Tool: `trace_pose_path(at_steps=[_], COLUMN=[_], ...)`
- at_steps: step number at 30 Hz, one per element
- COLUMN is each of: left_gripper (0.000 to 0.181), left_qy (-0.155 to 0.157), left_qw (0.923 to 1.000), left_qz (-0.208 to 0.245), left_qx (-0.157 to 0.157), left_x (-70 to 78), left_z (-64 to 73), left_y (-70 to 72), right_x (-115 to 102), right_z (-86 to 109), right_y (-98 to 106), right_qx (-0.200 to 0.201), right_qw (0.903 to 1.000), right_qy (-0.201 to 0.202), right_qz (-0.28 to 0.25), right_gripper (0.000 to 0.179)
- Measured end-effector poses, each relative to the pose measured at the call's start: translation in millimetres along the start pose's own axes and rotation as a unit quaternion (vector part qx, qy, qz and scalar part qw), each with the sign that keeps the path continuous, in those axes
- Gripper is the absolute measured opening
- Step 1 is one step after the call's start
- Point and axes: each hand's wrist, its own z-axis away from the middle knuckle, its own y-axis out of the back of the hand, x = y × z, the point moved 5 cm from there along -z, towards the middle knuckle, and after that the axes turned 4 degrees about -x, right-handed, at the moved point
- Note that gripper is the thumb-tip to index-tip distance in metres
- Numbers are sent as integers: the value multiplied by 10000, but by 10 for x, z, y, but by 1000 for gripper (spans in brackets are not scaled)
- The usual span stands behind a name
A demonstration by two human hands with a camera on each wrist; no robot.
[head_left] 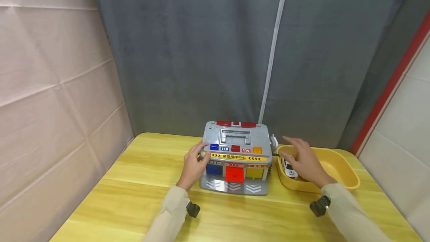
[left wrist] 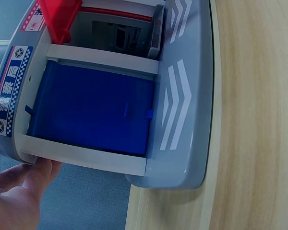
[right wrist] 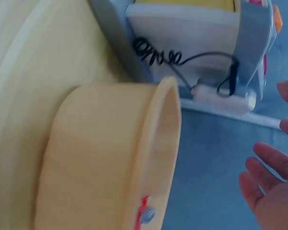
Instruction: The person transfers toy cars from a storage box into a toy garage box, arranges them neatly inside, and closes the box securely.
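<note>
A grey toy garage (head_left: 208,133) stands on the table, its blue door (left wrist: 91,108) down and its red door (head_left: 234,174) swung outward. A dark opening shows behind the red door, with a dim vehicle shape inside. My left hand (head_left: 194,165) holds the garage's left front corner, thumb in front and fingers at the side. Over the left part of a yellow basin (head_left: 349,176) hovers my right hand (head_left: 307,163), fingers spread, nothing between them. A white toy car (head_left: 289,170) lies in the basin just beside that hand, partly hidden by it.
A white toy handset (right wrist: 225,98) with a coiled black cord hangs on the garage's right side. The basin sits close to the garage, near the table's right edge. A grey curtain (head_left: 188,55) hangs behind the wooden table (head_left: 141,197).
</note>
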Motion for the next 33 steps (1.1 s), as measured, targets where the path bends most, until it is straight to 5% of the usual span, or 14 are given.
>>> trace_pose_path(at_steps=[23,33], left_gripper=[34,34], left_qy=[-36,11], left_qw=[10000,10000], left_qz=[-91,-82], left_qx=[16,-2], left_x=[5,-5], left_z=[-9,2], left_y=[-13,-13], right_x=[763,937], right_z=[191,193], right_y=[-5,-99], right_qx=[276,-400], right_qw=[9978,9919], right_qy=[-550,-1193], right_qz=[253,153], right_gripper=[60,65])
